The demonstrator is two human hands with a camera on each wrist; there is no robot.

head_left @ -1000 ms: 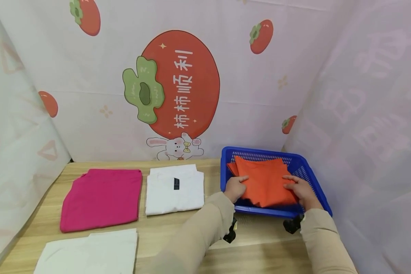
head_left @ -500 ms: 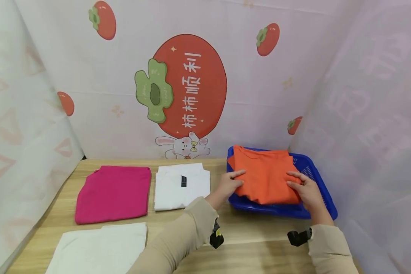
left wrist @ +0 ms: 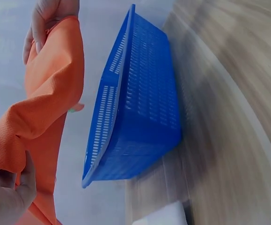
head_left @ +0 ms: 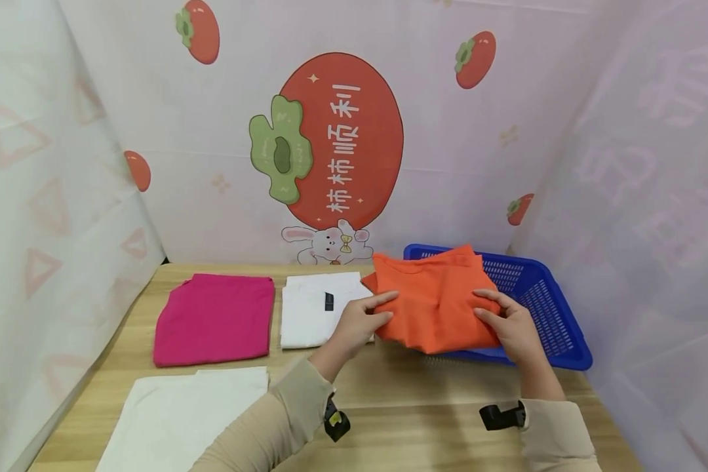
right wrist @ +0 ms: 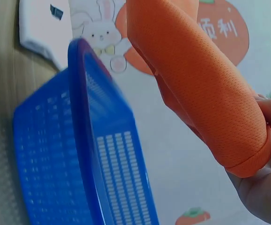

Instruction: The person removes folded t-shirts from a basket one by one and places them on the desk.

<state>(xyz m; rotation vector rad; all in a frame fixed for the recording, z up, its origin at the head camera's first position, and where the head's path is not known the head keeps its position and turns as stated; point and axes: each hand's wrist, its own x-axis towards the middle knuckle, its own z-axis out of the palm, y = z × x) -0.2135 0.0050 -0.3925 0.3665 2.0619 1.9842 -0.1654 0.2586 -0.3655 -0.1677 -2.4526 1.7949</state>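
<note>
A folded orange garment (head_left: 433, 301) hangs between my two hands, above the front left of a blue plastic basket (head_left: 557, 328). My left hand (head_left: 356, 324) pinches its left edge, thumb in front. At the opposite edge my right hand (head_left: 510, 328) holds it the same way. In the left wrist view the orange cloth (left wrist: 55, 79) sags in a fold, clear of the basket (left wrist: 149, 70). The right wrist view shows a rounded cloth edge (right wrist: 201, 89) in my right fingers, higher than the basket rim (right wrist: 81, 117).
A folded magenta garment (head_left: 215, 318) lies at the left of the wooden table (head_left: 401, 432). Beside it is a folded white garment with a dark label (head_left: 307, 314), partly behind my left hand. Another white folded cloth (head_left: 183, 413) lies nearer. Printed curtains (head_left: 460, 151) enclose the back and sides.
Both hands have lifted the orange garment out of the blue basket and carried it left. The basket's inside shows more now. The head view has shifted slightly.
</note>
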